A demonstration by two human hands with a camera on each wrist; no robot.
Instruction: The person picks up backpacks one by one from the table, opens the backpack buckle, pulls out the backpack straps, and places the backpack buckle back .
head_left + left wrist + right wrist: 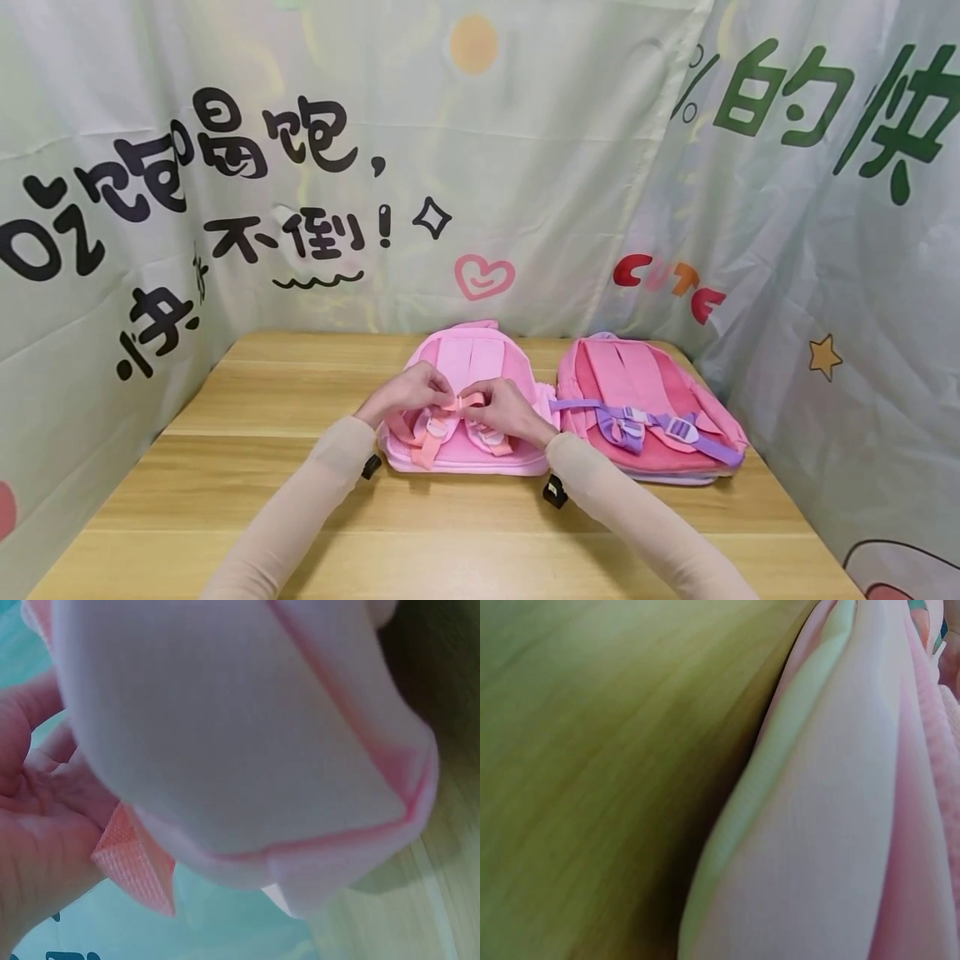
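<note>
A light pink backpack [472, 354] lies on the table with its shoulder-strap side up and peach webbing across it. Over its middle, my left hand [408, 392] pinches one end of a peach strap [471, 401]. My right hand [508, 408] pinches the same strap from the other side, and the fingertips of both hands are close together. Whether a buckle sits between them is too small to tell. In the left wrist view, the palm [52, 795] is beside the backpack's pale fabric [210, 735] and a folded strap end [139, 862]. Mostly pink fabric [817, 825] fills the right wrist view.
To the right lies a darker pink backpack [626, 367] with purple straps [678, 429] fastened across its front. Both bags rest on a wooden table [300, 367]. Printed curtains [525, 167] hang behind and along both sides of it.
</note>
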